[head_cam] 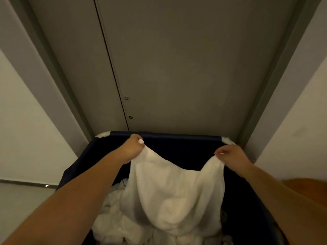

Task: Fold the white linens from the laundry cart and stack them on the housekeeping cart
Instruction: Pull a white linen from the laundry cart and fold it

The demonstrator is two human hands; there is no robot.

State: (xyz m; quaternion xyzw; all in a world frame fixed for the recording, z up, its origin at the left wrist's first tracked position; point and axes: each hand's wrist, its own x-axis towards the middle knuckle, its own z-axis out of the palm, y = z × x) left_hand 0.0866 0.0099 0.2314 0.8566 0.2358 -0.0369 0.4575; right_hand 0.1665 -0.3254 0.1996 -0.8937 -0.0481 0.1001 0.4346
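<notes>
Here both arms reach forward, left hand (pixel 133 149) and right hand (pixel 230 154) each pinching a white linen (pixel 169 191) corner.

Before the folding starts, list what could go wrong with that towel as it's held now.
1. The left hand and right hand pinch only the corners of the white towel; either could slip.
2. Its upper edge sags between the hands, so a fold may come out crooked.
3. Its lower end hangs into the pile of linens in the laundry cart and might snag or drag one up.

I see one head view only, close over the laundry cart (pixel 177 138), facing forward-down at grey doors (pixel 177 68).
</notes>
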